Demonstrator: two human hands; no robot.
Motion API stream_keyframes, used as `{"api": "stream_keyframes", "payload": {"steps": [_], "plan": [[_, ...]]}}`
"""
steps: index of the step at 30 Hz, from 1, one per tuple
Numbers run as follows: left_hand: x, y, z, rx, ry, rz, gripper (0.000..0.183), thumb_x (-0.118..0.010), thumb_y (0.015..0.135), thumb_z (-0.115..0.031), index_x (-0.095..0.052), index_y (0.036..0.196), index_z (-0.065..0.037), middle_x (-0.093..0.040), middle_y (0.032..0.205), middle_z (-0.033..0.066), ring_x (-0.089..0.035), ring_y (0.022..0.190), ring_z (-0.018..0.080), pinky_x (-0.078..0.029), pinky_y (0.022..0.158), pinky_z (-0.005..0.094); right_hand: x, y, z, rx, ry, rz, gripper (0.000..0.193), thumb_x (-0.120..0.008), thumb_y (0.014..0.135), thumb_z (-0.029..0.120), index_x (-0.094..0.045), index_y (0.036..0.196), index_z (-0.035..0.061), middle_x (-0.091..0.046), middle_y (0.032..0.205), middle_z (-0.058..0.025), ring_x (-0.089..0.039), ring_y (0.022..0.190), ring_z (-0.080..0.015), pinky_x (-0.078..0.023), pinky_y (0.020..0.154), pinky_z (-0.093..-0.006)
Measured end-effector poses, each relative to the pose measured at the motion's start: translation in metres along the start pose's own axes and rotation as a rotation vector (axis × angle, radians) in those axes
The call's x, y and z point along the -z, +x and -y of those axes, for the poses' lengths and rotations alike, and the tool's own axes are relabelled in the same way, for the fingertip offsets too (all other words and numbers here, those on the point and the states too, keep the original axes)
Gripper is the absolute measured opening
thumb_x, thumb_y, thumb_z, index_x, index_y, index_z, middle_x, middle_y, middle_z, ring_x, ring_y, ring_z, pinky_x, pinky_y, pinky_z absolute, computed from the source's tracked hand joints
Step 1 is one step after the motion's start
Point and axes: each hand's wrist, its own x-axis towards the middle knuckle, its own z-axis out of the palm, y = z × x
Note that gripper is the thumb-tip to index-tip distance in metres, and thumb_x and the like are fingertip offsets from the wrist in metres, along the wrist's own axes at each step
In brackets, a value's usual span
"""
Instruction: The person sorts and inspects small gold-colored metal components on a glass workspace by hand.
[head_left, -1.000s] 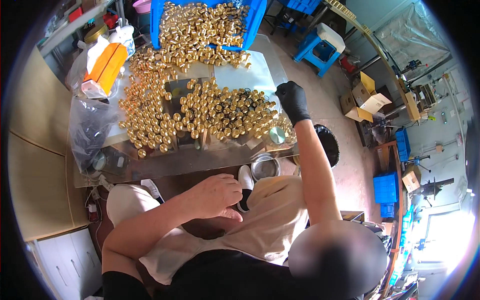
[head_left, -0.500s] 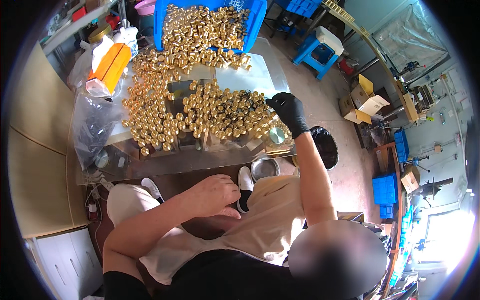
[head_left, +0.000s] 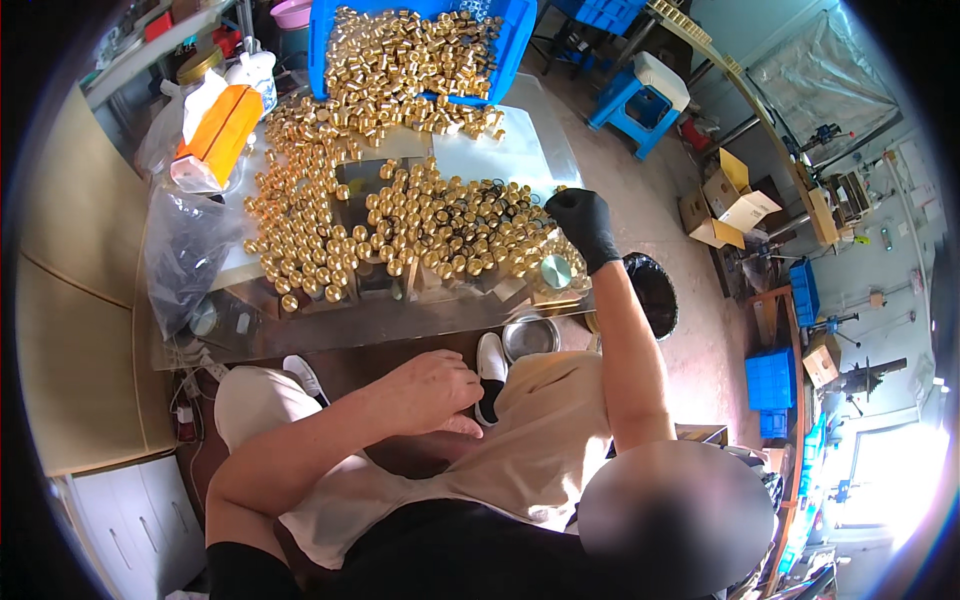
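My right hand (head_left: 582, 222), in a black glove, is closed with its fingers curled at the right edge of the glass-topped table (head_left: 330, 335). What its fingers hold, if anything, is hidden. Just left of it lies a pile of small gold metal caps (head_left: 420, 225) with dark rings (head_left: 495, 205) scattered among them. A round pale-green disc (head_left: 555, 271) sits below the glove at the pile's edge. My bare left hand (head_left: 430, 390) hovers over my lap, fingers loosely bent and thumb apart, with no object showing in it.
At the table's far side, a tipped blue crate (head_left: 318, 60) spills more gold caps. An orange tissue box (head_left: 222, 138) and a clear plastic bag (head_left: 185, 255) are at the left. A black-lined bin (head_left: 650, 295), a metal bowl (head_left: 531, 338) and a blue stool (head_left: 635, 105) stand on the floor.
My right hand has drawn slightly right, away from the caps, and its fingers have curled in. My left hand has stayed in place.
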Motion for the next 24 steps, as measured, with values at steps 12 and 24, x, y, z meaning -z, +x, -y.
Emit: {"api": "stream_keyframes", "payload": {"steps": [12,24], "plan": [[-0.002,0.004,0.000,-0.009,-0.016,0.028,0.044,-0.070,0.085,-0.046,-0.066,0.083,-0.003,-0.066,0.084,0.0117,-0.064,0.088,0.0318,-0.049,0.089,0.0421,0.012,-0.008,0.000,0.160,-0.064,-0.099,0.010,-0.075,0.078,0.015,-0.078,0.083,0.0064,-0.074,0.083,-0.0149,-0.072,0.077,-0.0326,-0.056,0.073,-0.0402],[-0.016,0.007,0.004,0.054,0.015,0.056,0.032,-0.071,0.086,-0.035,-0.061,0.080,-0.005,-0.065,0.084,0.0111,-0.065,0.091,0.0308,-0.048,0.100,0.0428,0.008,0.006,0.003,0.265,-0.567,0.047,0.020,-0.075,0.080,0.023,-0.076,0.091,0.0071,-0.071,0.084,-0.0158,-0.068,0.081,-0.0377,-0.054,0.075,-0.0462]]}}
